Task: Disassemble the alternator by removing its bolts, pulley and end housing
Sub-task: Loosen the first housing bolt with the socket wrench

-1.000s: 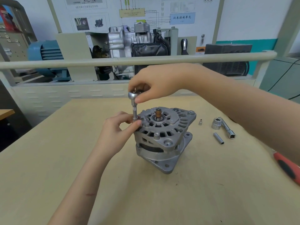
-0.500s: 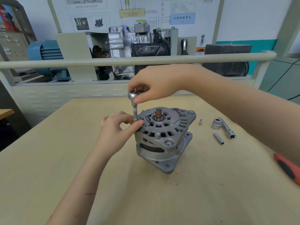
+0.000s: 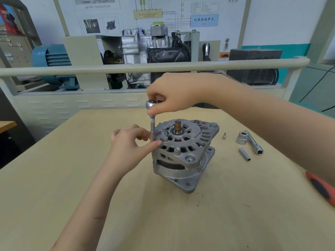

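Alternator: the alternator (image 3: 183, 153) stands upright near the middle of the wooden table (image 3: 54, 178), flat mounting flange down and shaft stub up, so the through bolts face the person from above.
Pulley: none shows on the shaft (image 3: 177, 126); the bearing is bare, so that step looks done.
Bolt in work: the ratchet extension (image 3: 152, 128) stands vertical on the housing's left rim, its lower end presumably over a bolt head; the head itself is hidden.
Right hand: the right hand (image 3: 174, 92) is clasped over the ratchet head (image 3: 151, 104) from above, likely to turn it and press it down along the bolt's axis.
Left hand: the left hand (image 3: 129, 144) pinches the lower end of the extension between thumb and fingers, apparently to keep the socket seated and plumb.
Bolts visible: two more bolt heads, one at the front lug (image 3: 189, 159), one at the far right lug (image 3: 213, 124).
Loose tools: three sockets to the right, a tiny socket (image 3: 224, 136), a large socket (image 3: 242, 138), a slim deep socket (image 3: 244, 154); one angled wrench bar (image 3: 254, 144) touches the large one.
Edge: an orange-and-black handle (image 3: 320, 189) lies at the right border.
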The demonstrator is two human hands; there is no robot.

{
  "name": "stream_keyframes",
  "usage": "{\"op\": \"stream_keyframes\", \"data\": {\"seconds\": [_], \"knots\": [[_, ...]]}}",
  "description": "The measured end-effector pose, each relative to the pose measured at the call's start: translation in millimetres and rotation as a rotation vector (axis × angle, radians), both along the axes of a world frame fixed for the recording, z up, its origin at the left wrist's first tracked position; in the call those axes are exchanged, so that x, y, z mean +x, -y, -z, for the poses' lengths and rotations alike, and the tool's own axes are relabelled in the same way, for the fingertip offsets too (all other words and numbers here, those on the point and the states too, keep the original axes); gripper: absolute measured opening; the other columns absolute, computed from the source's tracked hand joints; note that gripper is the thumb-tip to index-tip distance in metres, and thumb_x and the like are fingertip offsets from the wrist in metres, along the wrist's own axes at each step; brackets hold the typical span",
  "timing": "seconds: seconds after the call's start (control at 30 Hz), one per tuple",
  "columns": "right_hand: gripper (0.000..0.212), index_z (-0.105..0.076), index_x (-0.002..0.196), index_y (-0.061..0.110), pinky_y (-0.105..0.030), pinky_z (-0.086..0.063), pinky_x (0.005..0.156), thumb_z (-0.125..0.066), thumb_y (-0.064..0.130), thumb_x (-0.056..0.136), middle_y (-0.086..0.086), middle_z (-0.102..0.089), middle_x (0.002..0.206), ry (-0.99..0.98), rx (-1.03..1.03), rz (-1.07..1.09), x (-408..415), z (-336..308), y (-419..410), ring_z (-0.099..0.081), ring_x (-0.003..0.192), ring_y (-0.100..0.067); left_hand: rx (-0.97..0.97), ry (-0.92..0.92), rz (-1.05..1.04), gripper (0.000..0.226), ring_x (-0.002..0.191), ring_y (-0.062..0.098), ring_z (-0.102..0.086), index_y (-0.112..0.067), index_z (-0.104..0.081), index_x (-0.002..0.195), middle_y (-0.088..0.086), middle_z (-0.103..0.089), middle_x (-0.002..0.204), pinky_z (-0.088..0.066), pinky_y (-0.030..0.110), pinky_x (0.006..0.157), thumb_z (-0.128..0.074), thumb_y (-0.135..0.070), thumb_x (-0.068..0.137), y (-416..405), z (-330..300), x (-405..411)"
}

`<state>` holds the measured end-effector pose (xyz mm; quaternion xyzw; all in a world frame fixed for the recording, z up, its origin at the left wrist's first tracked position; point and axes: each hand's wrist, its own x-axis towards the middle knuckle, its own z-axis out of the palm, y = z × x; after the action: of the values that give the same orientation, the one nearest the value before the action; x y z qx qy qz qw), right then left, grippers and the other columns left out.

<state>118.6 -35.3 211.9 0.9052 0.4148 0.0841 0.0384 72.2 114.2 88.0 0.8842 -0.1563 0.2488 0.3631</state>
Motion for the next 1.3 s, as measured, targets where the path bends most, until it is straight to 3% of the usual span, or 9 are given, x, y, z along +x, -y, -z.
{"op": "stream_keyframes", "data": {"seconds": [0.13,0.23,0.4,0.67,0.87,0.97,1.1,1.2,1.3], "knots": [[0.033,-0.052,0.084,0.012,-0.019,-0.03,0.049,-0.049,0.045,0.09,0.009,-0.051,0.059,-0.009,0.01,-0.009,0,1,2,-0.056,0.057,-0.011,0.027,-0.041,0.01,0.023,0.075,-0.001,-0.05,-0.035,-0.053,0.062,-0.012,-0.055,0.072,-0.034,0.038,0.089,-0.072,-0.031,0.075,-2,-3,1],[0.033,-0.05,0.082,0.013,-0.02,-0.031,0.049,-0.05,0.045,0.089,0.008,-0.05,0.059,-0.009,0.012,-0.013,1,1,3,-0.056,0.057,-0.012,0.175,-0.002,-0.058,0.016,0.078,0.013,-0.05,-0.025,-0.057,0.072,-0.01,-0.054,0.074,-0.02,0.026,0.08,-0.064,-0.037,0.081,-2,-3,4],[0.035,-0.05,0.083,0.01,-0.022,-0.031,0.049,-0.05,0.045,0.089,0.008,-0.048,0.058,0.01,0.014,-0.015,0,2,3,-0.058,0.058,-0.014,0.335,0.072,-0.143,0.022,0.077,0.015,-0.045,-0.019,-0.058,0.076,-0.012,-0.044,0.07,-0.014,0.025,0.074,-0.055,-0.038,0.088,-2,0,7],[0.036,-0.051,0.083,0.011,-0.018,-0.031,0.048,-0.049,0.047,0.089,0.005,-0.054,0.059,-0.003,0.016,0.02,-2,2,4,-0.06,0.053,-0.005,0.342,0.098,-0.168,0.024,0.076,0.014,-0.043,-0.016,-0.06,0.078,-0.012,-0.043,0.07,-0.014,0.024,0.075,-0.055,-0.038,0.088,-2,3,11],[0.037,-0.057,0.094,0.009,-0.02,-0.03,0.05,-0.051,0.046,0.089,0.007,-0.05,0.065,0.006,0.019,0.003,-1,1,1,-0.055,0.061,-0.009,0.237,0.074,-0.119,0.02,0.077,0.013,-0.048,-0.024,-0.053,0.072,-0.011,-0.049,0.071,-0.017,0.024,0.077,-0.06,-0.038,0.084,-3,2,7],[0.028,-0.059,0.095,0.015,-0.012,-0.031,0.051,-0.054,0.042,0.088,0.013,-0.042,0.066,0.003,0.035,-0.031,-2,-1,2,-0.041,0.058,-0.002,0.063,0.004,0.011,0.015,0.074,0.003,-0.052,-0.023,-0.059,0.07,-0.008,-0.055,0.075,-0.03,0.024,0.078,-0.064,-0.03,0.083,-5,0,5],[0.02,-0.061,0.095,0.017,-0.009,-0.032,0.053,-0.056,0.035,0.089,0.012,-0.044,0.065,-0.075,0.06,-0.079,-5,-4,0,-0.039,0.056,-0.004,-0.154,-0.051,0.097,0.022,0.073,-0.008,-0.053,-0.029,-0.06,0.066,-0.01,-0.057,0.075,-0.035,0.004,0.068,-0.065,-0.017,0.084,-4,-1,1],[0.026,-0.061,0.098,0.018,-0.008,-0.033,0.052,-0.053,0.042,0.089,0.015,-0.044,0.065,-0.031,0.04,-0.045,-5,-2,-3,-0.041,0.057,0.0,-0.153,-0.021,0.051,0.024,0.072,0.0,-0.054,-0.028,-0.055,0.062,-0.01,-0.056,0.069,-0.04,0.035,0.089,-0.067,-0.02,0.081,-2,0,1],[0.043,-0.059,0.09,0.01,-0.018,-0.033,0.049,-0.047,0.051,0.089,0.01,-0.055,0.059,-0.021,0.0,0.039,-2,-1,-6,-0.051,0.055,-0.004,-0.144,0.005,0.039,0.028,0.069,0.0,-0.054,-0.029,-0.052,0.06,-0.01,-0.054,0.066,-0.038,0.052,0.09,-0.069,-0.019,0.08,3,0,-1]]}}
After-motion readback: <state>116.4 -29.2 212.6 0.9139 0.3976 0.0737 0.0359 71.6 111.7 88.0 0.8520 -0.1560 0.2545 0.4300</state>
